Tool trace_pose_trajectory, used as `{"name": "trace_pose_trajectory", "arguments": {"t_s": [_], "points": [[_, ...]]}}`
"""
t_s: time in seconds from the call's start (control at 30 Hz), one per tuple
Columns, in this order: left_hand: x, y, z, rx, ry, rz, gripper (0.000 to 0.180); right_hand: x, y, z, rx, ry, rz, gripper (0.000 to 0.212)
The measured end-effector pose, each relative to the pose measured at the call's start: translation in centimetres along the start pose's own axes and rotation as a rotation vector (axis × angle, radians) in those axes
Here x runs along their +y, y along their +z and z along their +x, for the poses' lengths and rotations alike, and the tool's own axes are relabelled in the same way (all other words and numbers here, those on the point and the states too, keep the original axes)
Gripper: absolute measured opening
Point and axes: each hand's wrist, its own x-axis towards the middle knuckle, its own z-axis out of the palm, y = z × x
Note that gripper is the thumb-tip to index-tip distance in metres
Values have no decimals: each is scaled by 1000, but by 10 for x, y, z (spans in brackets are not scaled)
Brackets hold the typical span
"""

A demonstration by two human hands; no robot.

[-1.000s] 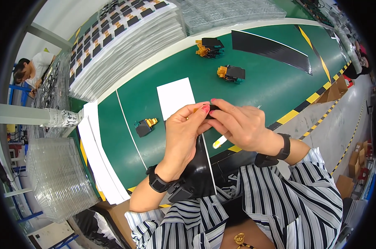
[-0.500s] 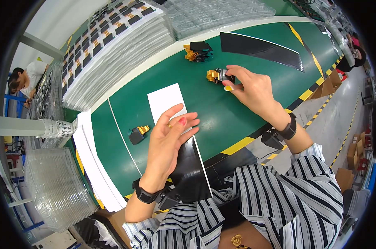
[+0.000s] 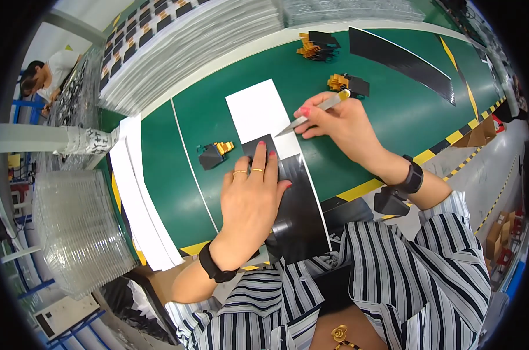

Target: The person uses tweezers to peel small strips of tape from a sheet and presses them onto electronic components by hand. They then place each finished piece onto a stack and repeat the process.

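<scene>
A strip of white backing sheet [image 3: 257,111] with glossy black film [image 3: 302,201] on its near part lies before me. My left hand [image 3: 250,195] rests palm down on the film's left side, fingers stretched out and fingertips at the film's far edge. My right hand [image 3: 343,128] is closed on a pair of metal tweezers [image 3: 323,108]. Their pointed end reaches the sheet beside the left fingertips, at the border of black and white. Left of the sheet sits a small dark part with a gold flex cable [image 3: 213,154].
Bundles of dark parts with gold flex cables [image 3: 318,46] [image 3: 358,85] lie at the far side, near another black film strip [image 3: 401,64]. Tall stacked trays [image 3: 200,49] line the back left. White sheets [image 3: 139,192] lie left. A person [image 3: 51,76] works at far left.
My right hand has left the bundle of parts and come to the sheet with the tweezers. My left hand has come down flat on the film. The view has shifted.
</scene>
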Motion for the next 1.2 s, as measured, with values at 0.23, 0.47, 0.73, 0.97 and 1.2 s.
{"name": "trace_pose_trajectory", "arguments": {"t_s": [0.23, 0.47, 0.73, 0.97, 1.2], "points": [[-35, 10, -11, 37, 30, -67, 44, 26, 23, 20, 13, 118, 209, 18], [-46, 15, -16, 25, 4, -104, 42, 30, 26, 22, -27, 121, 357, 19], [-81, -20, -22, 284, -220, -95, 33, 17, 26, 16, 8, 61, 428, 21], [-108, -29, -33, 179, -211, -55, 32, 12, 33, 12, -18, 87, 369, 20], [-99, -58, -18, 247, -550, -1199, 27, -18, 39, 4, -100, -167, 406, 18]]}}
